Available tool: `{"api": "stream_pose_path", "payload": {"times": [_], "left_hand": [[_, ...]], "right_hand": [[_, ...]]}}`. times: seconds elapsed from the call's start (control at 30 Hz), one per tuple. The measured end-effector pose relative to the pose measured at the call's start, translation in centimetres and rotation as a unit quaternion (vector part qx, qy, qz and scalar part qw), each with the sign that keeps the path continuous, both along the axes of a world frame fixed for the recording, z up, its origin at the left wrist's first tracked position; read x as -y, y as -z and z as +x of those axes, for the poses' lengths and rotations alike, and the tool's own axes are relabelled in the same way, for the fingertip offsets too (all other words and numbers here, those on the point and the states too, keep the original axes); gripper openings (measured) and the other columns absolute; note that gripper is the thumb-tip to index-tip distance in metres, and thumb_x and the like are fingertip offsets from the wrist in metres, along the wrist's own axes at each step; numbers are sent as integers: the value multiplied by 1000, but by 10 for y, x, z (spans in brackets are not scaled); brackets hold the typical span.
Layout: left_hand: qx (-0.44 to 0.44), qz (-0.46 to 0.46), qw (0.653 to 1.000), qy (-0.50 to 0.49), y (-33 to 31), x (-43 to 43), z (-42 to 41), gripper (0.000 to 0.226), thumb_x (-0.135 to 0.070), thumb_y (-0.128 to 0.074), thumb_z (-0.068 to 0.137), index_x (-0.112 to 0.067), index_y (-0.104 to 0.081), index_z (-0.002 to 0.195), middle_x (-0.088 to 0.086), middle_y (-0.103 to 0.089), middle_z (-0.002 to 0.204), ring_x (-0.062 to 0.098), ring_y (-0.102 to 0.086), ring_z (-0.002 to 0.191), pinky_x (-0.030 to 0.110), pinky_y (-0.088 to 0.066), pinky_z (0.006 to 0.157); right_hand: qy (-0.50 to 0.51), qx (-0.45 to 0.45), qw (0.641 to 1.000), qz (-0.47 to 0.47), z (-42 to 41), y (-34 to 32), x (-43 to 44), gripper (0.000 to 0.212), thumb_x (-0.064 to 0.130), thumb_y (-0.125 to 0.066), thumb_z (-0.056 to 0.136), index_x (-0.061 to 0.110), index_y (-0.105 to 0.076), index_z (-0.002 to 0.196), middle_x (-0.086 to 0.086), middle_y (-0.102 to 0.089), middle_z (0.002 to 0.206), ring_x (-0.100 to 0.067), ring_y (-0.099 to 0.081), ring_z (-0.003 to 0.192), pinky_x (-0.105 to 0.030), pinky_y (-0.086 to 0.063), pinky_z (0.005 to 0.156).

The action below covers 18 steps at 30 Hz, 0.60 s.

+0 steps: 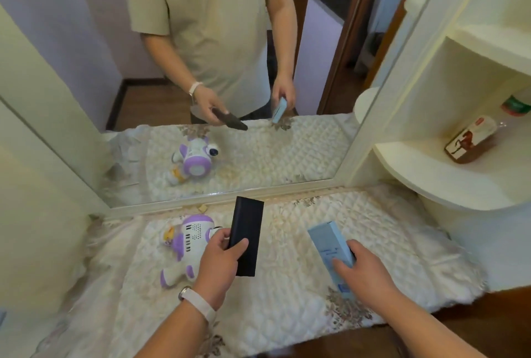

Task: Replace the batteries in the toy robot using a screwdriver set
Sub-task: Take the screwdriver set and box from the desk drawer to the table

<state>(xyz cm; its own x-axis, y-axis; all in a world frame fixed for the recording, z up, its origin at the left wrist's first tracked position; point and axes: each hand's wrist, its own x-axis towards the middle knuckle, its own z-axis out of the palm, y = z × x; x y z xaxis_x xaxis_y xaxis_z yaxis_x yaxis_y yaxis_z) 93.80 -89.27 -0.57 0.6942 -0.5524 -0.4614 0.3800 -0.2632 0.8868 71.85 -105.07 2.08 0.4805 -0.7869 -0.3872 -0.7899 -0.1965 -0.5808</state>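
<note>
My left hand (221,260) curls round a flat, matte black case (248,221), thumb pressed on its face. My right hand (366,271) grips a slim pale-blue box (327,240). The toy robot (186,240) — glossy white and purple plastic — lies on the quilted cloth (287,300), just left of the case.

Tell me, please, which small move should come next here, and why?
Probably lay the light blue box down on the quilted cloth, right of the toy robot. Both hands are full: the left hand grips the black case, the right hand the box, and both containers look closed. A free hand is needed to open either.
</note>
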Motion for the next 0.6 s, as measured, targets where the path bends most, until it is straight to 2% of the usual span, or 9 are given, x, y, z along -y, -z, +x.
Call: {"api": "stream_pose_path", "payload": {"times": [0.1, 0.2, 0.43, 0.53, 0.6], "left_hand": [[-6, 29, 999, 37, 15, 12, 3, 14, -11, -68, 92, -13, -62, 106, 7, -74, 98, 22, -70, 85, 29, -51, 65], [-23, 52, 997, 44, 30, 22, 1, 14, -9, -69, 91, -10, -63, 104, 10, -74, 97, 24, -71, 83, 29, -52, 63], [-36, 129, 991, 23, 58, 42, 8, 15, -9, -69, 91, -8, -63, 105, 12, -73, 96, 27, -71, 84, 30, -52, 64], [-59, 156, 986, -11, 68, 50, 7, 20, -14, -71, 90, -11, -63, 108, 11, -73, 96, 28, -72, 86, 38, -58, 71], [-87, 160, 983, -31, 74, 58, 2, 17, -13, -70, 91, -11, -63, 106, 11, -71, 96, 28, -71, 86, 39, -58, 72]], "right_hand": [[11, 0, 1000, 7, 11, 10, 7, 10, 27, -59, 91, 30, -49, 90, 6, -62, 88, -8, -62, 72, -17, -41, 45], [22, 4, 999, 33, 19, 21, 15, 8, 28, -59, 92, 28, -51, 93, 6, -62, 89, -8, -62, 74, -15, -40, 46], [31, 14, 993, 117, 34, 62, 45, 12, 31, -59, 91, 27, -55, 101, 6, -65, 93, -11, -66, 78, -27, -53, 58], [11, 19, 989, 144, 43, 78, 63, 13, 33, -60, 91, 26, -55, 101, 5, -66, 94, -12, -67, 79, -36, -59, 65], [1, 28, 986, 166, 50, 86, 76, 13, 31, -60, 91, 26, -55, 102, 5, -66, 95, -12, -67, 81, -37, -60, 67]]}}
